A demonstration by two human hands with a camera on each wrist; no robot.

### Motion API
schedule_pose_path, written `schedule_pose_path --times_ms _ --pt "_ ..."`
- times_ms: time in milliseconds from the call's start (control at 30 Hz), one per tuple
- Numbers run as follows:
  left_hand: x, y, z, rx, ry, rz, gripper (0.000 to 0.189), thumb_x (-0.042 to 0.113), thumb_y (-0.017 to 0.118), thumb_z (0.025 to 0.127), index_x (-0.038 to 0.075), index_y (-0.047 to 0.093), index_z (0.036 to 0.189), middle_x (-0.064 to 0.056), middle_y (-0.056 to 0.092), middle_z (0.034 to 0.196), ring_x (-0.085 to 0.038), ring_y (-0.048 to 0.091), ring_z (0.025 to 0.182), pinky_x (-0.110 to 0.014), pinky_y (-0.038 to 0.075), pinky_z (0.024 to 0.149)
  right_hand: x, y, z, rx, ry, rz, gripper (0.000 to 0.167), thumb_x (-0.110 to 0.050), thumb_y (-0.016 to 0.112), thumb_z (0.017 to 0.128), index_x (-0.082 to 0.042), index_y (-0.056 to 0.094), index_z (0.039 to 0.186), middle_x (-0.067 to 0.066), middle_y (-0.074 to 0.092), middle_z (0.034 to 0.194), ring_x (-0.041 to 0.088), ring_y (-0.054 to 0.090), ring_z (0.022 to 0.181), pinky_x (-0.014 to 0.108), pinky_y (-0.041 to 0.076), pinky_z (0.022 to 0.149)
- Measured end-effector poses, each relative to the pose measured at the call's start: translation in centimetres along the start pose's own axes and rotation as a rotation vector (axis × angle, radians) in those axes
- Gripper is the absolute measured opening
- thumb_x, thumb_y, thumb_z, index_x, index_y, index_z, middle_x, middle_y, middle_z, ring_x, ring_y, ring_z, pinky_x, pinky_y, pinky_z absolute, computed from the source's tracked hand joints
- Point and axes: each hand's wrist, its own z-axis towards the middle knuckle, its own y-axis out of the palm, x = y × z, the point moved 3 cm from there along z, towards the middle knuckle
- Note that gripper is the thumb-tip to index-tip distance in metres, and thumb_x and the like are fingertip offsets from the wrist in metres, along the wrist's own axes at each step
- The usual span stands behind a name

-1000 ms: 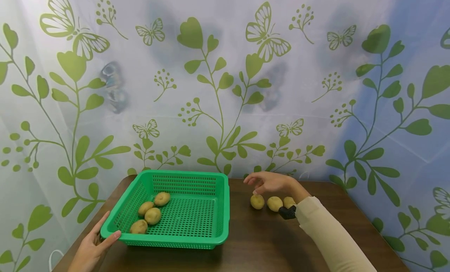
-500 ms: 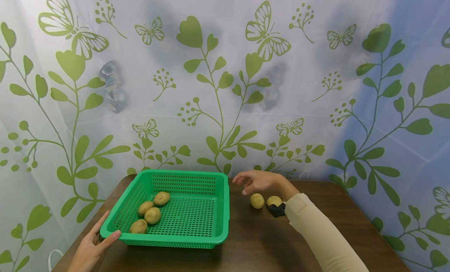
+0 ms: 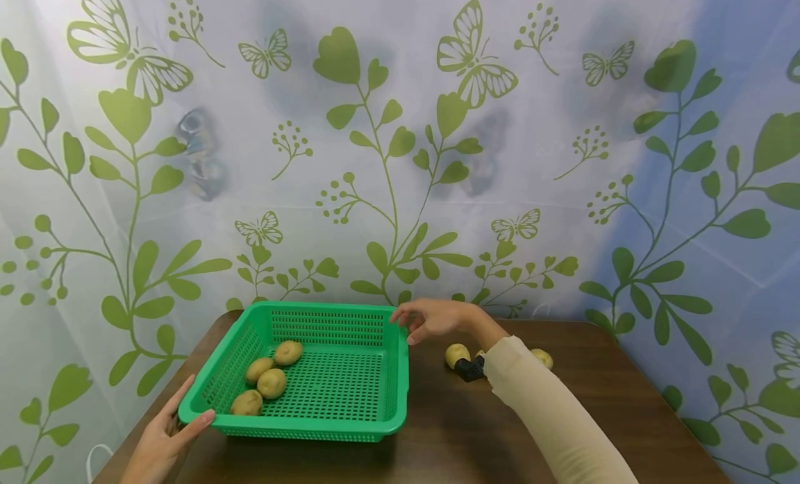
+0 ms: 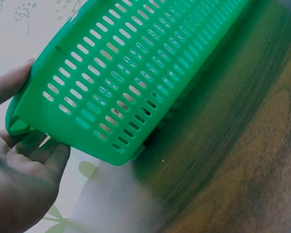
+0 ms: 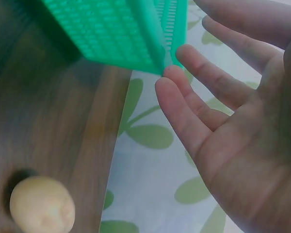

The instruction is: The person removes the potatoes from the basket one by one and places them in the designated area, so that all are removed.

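A green plastic basket [image 3: 300, 426] with slotted walls stands at the left of the table, several potatoes [image 3: 272, 385] gathered along its left side. My left hand [image 3: 159, 439] grips the basket's near left corner; the left wrist view shows the thumb over the rim and the fingers [image 4: 57, 158] curled beneath it. At the basket's far right corner, my right hand [image 3: 440, 317] reaches with bent, spread fingers, fingertips right at the rim and nothing held. Below its wrist sits a potato [image 3: 457, 355], also seen in the right wrist view.
Another potato [image 3: 542, 359] shows beyond the right sleeve [image 3: 550, 407], and a further one is mostly hidden by the wrist. A black wrist-worn piece [image 3: 470, 368] hangs under that arm. Behind the brown wooden table [image 3: 625, 401] hangs a patterned curtain [image 3: 400, 144] with leaves and butterflies.
My right hand has moved left from above the loose potatoes to the basket's right rim, still holding nothing. The left hand, the basket and the potatoes have stayed in place.
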Motion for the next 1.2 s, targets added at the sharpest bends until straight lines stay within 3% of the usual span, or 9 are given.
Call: schedule_pose_path --times_ms 100,167,233,400,500,600,733,867,1200 --pt "0.0 -0.1 0.1 -0.003 0.003 0.02 0.09 0.031 0.062 0.107 0.013 -0.002 0.167 -0.005 0.058 0.095 -0.004 0.048 0.065 -0.026 0.049 0.06 -0.6 0.2 0.8 -0.014 -0.012 -0.006 0.051 -0.013 0.071 0.1 -0.012 0.054 0.148 0.018 0.049 0.147 0.033 0.055 0.129 0.041 0.052 0.098" --pt "-0.1 -0.1 0.1 -0.007 0.005 0.036 0.09 0.033 0.061 0.107 0.012 -0.003 0.167 -0.018 0.06 0.114 0.0 0.052 0.074 -0.025 0.051 0.064 -1.1 0.4 1.3 -0.024 -0.021 -0.014 0.05 -0.013 0.071 0.1 -0.015 0.055 0.147 0.015 0.05 0.146 0.031 0.057 0.128 0.04 0.053 0.097" --pt "-0.1 -0.1 0.1 -0.008 0.006 0.043 0.09 0.033 0.061 0.107 0.012 -0.002 0.167 -0.022 0.058 0.122 0.001 0.054 0.078 -0.026 0.052 0.067 -1.6 0.6 1.8 -0.035 -0.027 -0.027 0.049 -0.014 0.071 0.1 -0.017 0.056 0.147 0.012 0.051 0.145 0.03 0.057 0.127 0.038 0.053 0.096" --pt "-0.1 -0.2 0.2 -0.031 0.013 0.007 0.09 0.032 0.06 0.108 0.012 -0.005 0.167 -0.036 0.047 0.137 0.011 0.05 0.083 -0.022 0.053 0.07 -2.5 1.0 3.1 -0.048 -0.039 -0.035 0.051 -0.017 0.073 0.1 -0.016 0.056 0.148 0.006 0.052 0.141 0.037 0.054 0.13 0.036 0.053 0.096" --pt "-0.1 -0.2 0.2 -0.035 0.035 0.005 0.089 0.031 0.059 0.109 0.01 -0.006 0.166 -0.036 0.026 0.158 0.016 0.049 0.099 -0.021 0.054 0.079 -2.9 1.2 3.9 -0.054 -0.051 -0.03 0.051 -0.018 0.073 0.099 -0.015 0.056 0.147 0.007 0.052 0.141 0.042 0.052 0.132 0.036 0.052 0.097" --pt "-0.1 -0.1 0.2 -0.026 0.038 0.0 0.088 0.03 0.059 0.109 0.01 -0.005 0.166 -0.033 0.035 0.153 0.006 0.055 0.097 -0.025 0.054 0.076 -3.5 1.7 4.7 -0.064 -0.07 -0.026 0.052 -0.019 0.073 0.099 -0.015 0.056 0.148 0.013 0.051 0.144 0.042 0.052 0.132 0.035 0.052 0.096" --pt "-0.1 -0.1 0.2 -0.028 0.053 -0.015 0.089 0.029 0.061 0.108 0.009 -0.003 0.166 -0.036 0.027 0.156 0.013 0.051 0.098 -0.02 0.053 0.077 -4.4 2.4 5.8 -0.073 -0.082 -0.029 0.051 -0.019 0.073 0.1 -0.016 0.056 0.147 0.014 0.051 0.146 0.031 0.057 0.127 0.034 0.054 0.094" --pt "0.0 -0.1 0.2 -0.042 0.067 -0.055 0.089 0.026 0.061 0.108 0.008 -0.003 0.166 -0.037 0.014 0.161 0.021 0.046 0.102 -0.017 0.053 0.082 -5.0 3.2 7.1 -0.075 -0.093 -0.036 0.047 -0.018 0.073 0.1 -0.018 0.058 0.145 0.004 0.055 0.14 0.022 0.06 0.122 0.032 0.054 0.091" --pt "0.1 0.0 0.1 -0.022 0.087 -0.021 0.087 0.025 0.06 0.108 0.007 -0.002 0.166 -0.034 0.028 0.155 0.013 0.052 0.102 -0.021 0.055 0.081 -6.7 5.3 10.1 -0.07 -0.146 0.005 0.046 -0.014 0.073 0.099 -0.016 0.06 0.143 0.003 0.057 0.137 0.018 0.06 0.119 0.029 0.053 0.092"
